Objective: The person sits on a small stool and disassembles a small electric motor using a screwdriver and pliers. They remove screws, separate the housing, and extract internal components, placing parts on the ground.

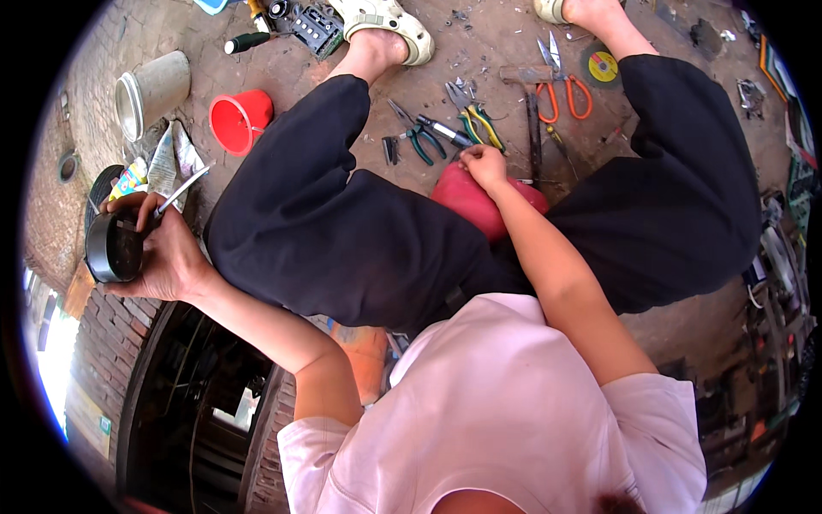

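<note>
My left hand [175,248], out at the far left, is closed around a black round cup-shaped part [114,247] with its hollow side showing. A slim silver rod [184,188] sticks up from between the same fingers; its lower end is hidden. Between my knees, my right hand [485,166] rests by the front of a red seat [467,199], fingers curled together. Whatever those fingers hold, if anything, cannot be made out. Just beyond them lie a black-and-silver screwdriver-like tool [443,130], yellow-and-green-handled pliers [481,120] and teal-handled long-nose pliers [419,141].
A hammer [533,128], orange-handled scissors [565,90] and a cutting disc [602,66] lie toward my right foot. A red bucket [241,122] and a grey-white bucket [154,94] are at the left. Near my left shoe [390,26] sits a black mechanical part [318,32].
</note>
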### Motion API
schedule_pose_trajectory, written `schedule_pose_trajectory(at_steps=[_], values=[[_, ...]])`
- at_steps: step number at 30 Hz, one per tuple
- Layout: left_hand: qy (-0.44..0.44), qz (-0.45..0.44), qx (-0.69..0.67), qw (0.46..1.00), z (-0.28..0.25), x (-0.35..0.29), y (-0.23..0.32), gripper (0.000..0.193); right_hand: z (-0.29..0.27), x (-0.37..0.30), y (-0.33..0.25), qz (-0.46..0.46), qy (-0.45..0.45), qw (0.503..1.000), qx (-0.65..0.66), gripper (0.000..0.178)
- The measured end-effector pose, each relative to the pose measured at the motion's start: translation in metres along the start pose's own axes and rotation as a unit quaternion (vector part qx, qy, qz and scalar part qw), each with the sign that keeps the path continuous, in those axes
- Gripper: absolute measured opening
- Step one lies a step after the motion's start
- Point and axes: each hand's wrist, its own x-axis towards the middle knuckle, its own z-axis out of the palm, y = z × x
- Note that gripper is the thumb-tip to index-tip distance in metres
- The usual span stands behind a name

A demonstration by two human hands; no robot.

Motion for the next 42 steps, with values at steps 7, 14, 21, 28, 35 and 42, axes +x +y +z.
schedule_pose_trajectory(at_steps=[7,14,21,28,35,42], values=[[0.001,0.008,0.049,0.999,0.012,0.000,-0.007,0.093,-0.025,0.001,-0.002,0.226,0.034,0.911,0.342,0.027],[0.007,0.013,0.062,0.998,0.021,0.002,-0.010,0.092,-0.040,0.001,0.002,0.275,0.230,0.878,0.317,0.013],[0.006,-0.010,0.047,0.999,0.024,0.001,-0.012,0.093,-0.053,0.011,0.019,0.289,0.325,0.855,0.284,0.017],[0.005,-0.014,0.016,1.000,0.026,-0.005,-0.015,0.094,-0.079,0.035,0.079,0.312,0.415,0.840,0.160,0.042],[0.013,-0.001,0.012,1.000,0.019,-0.013,-0.016,0.099,-0.114,0.022,-0.001,0.291,0.419,0.783,0.356,0.042],[-0.024,-0.004,0.013,1.000,0.028,-0.020,-0.021,0.094,-0.115,0.028,-0.045,0.222,0.424,0.746,0.463,0.028]])
